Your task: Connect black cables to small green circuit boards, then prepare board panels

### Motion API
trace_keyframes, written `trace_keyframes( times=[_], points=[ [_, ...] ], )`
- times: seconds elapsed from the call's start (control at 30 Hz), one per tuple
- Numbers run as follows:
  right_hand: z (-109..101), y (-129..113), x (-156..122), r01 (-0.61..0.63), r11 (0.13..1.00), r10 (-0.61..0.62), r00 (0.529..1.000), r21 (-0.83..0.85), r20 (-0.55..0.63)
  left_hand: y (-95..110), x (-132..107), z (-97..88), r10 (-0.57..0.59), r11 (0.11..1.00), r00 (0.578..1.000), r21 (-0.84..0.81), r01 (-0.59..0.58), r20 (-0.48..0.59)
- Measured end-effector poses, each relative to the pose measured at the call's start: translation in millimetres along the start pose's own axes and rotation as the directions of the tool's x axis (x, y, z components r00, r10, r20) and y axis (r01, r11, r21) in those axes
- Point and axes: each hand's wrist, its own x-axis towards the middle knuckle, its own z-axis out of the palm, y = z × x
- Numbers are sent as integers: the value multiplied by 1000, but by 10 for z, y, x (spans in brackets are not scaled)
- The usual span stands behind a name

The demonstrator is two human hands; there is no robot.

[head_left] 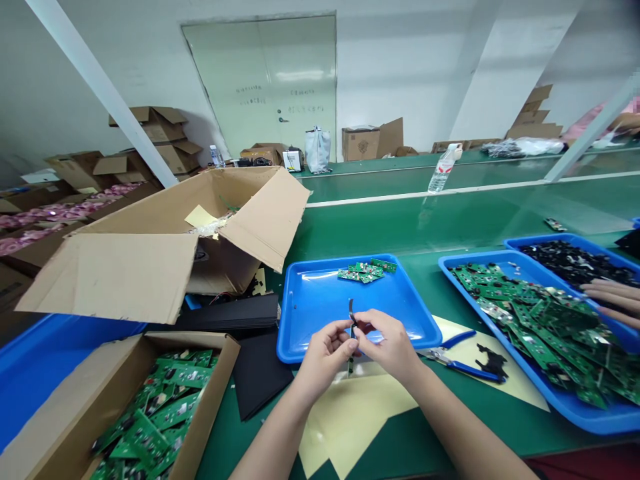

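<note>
Over the near edge of a blue tray, my two hands meet. My left hand pinches a narrow green circuit board, seen nearly edge-on. My right hand has its fingers closed around a thin curved black piece at the board's upper end. Fingertips hide where the piece and board meet. Several small green boards lie at the tray's far side. Yellow paper sheets are under my hands. Right of them lie blue-handled cutters and black plastic pieces.
At left stand a cardboard box of green boards and a large open carton. Black sheets lie beside the tray. To the right are a tray of boards, a tray of black parts and another person's hand.
</note>
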Motion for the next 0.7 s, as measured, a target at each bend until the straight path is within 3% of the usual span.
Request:
trace_keyframes(
  times=[0.17,0.3,0.47,0.7],
  points=[
    [-80,-41,32,-55,979,52,998,196,17,9,-11,-22,3,999,1000,-36,-2,20],
    [-118,-69,46,-61,977,67,998,206,-20,23,-11,-28,32,999,999,37,-32,26],
    [-126,-106,49,-68,977,79,996,204,-45,-18,20,-58,79,986,993,157,-64,-93],
    [-117,-87,57,-260,929,244,966,264,91,-22,28,-64,193,950,978,263,-166,-78]
  ],
)
